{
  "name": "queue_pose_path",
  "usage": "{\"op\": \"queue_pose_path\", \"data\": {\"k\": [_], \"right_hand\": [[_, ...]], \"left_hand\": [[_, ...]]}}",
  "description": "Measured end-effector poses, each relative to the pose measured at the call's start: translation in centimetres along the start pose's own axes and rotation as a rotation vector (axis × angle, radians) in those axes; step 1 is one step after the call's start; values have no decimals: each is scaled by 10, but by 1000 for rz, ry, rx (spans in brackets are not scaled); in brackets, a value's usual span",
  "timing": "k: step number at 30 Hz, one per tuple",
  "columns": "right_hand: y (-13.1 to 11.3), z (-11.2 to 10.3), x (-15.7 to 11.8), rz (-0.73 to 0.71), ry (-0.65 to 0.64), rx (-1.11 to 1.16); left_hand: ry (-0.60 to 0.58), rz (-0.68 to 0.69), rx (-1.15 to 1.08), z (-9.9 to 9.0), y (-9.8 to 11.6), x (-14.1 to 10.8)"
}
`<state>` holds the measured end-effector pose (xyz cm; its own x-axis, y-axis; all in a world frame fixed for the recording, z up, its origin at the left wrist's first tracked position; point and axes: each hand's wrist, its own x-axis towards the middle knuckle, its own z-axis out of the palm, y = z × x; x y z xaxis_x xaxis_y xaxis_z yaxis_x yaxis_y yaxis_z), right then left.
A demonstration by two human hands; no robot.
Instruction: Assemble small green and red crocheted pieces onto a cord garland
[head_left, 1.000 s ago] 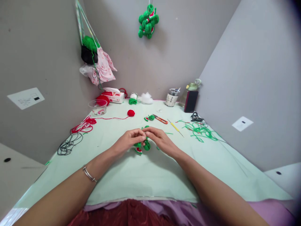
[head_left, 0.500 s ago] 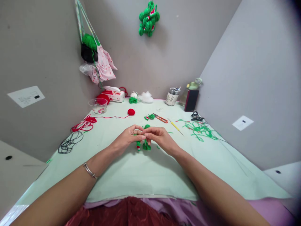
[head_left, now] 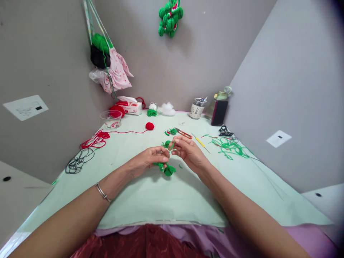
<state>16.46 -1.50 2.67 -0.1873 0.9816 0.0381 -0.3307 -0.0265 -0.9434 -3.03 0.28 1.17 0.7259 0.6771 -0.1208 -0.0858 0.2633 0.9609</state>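
Between the thumb and fingers of my left hand (head_left: 153, 159) is a green crocheted piece (head_left: 168, 170), its rounded part hanging below the fingertips. My right hand (head_left: 186, 148) pinches a short green yarn strand (head_left: 172, 146) just above and right of the left fingertips. The strand runs down toward the left hand; where it joins the piece is hidden by fingers. Beyond the hands lies another green crocheted bit (head_left: 167, 144), partly covered. Farther back are a small green, red and white crocheted piece (head_left: 171, 132), orange-handled thread snips (head_left: 184, 133) and a yellow crochet hook (head_left: 201, 142).
A red yarn ball (head_left: 149, 126) trails a strand leftward to tangled red yarn (head_left: 98, 139) and black cord (head_left: 80, 161). Green yarn scraps (head_left: 231, 147) lie right. Along the back stand a clear tub (head_left: 111, 120), tissue box (head_left: 129, 106), pen can (head_left: 197, 108) and phone (head_left: 219, 113).
My right hand has moved up and away from the left, drawing a green strand. The green crocheted piece has turned and now hangs lower under my left fingers.
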Motion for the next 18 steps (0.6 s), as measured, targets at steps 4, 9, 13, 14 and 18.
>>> {"op": "queue_pose_path", "data": {"k": [4, 9, 13, 14, 18], "right_hand": [[-2, 4, -3, 65, -107, 26], [-5, 6, -1, 39, -76, 106], [-5, 8, -2, 34, -57, 134], [-5, 9, -2, 33, -60, 133], [-2, 13, -5, 45, -103, 96]], "left_hand": [[-46, 8, -24, 1, -3, 1], [-48, 11, -16, 1, 0, 0], [-42, 23, 13, 2, 4, -1], [-42, 31, 22, 2, 4, -1], [-31, 54, 2, 3, -1, 0]]}}
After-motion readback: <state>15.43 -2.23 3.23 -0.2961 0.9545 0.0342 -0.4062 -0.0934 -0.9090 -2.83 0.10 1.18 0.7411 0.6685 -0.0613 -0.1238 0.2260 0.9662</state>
